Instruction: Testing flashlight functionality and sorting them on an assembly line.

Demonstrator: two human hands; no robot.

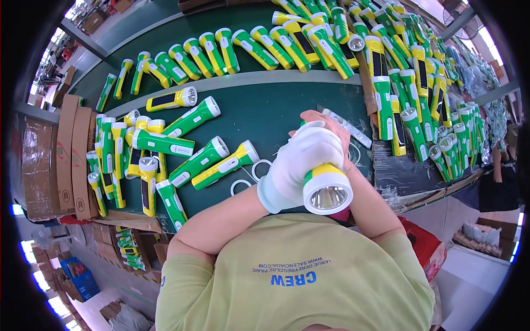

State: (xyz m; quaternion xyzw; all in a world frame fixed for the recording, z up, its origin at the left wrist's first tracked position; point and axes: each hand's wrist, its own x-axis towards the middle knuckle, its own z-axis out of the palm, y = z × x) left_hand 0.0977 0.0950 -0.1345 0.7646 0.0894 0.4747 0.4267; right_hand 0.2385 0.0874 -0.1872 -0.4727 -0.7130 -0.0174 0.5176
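Note:
A white knit glove covers my left hand [312, 154], which is closed around the body of a green and yellow flashlight [312, 172]. The flashlight's white-rimmed lens faces me, tilted toward my chest. Behind the glove is my bare right hand [326, 122], closed at the tail end of the same flashlight; the glove hides part of its fingers. On the green table [254, 110], left of my hands, several more flashlights lie loosely, the closest being a yellow and green flashlight [226, 165]. White loops of cord [251, 176] lie beside my left wrist.
Beyond a grey rail [243, 81], a row of flashlights [210, 52] lies on a green surface. A large pile of flashlights [419, 83] fills the right side. Brown cardboard boxes [47, 160] stand at the left. A white strip [348, 128] lies just past my right hand.

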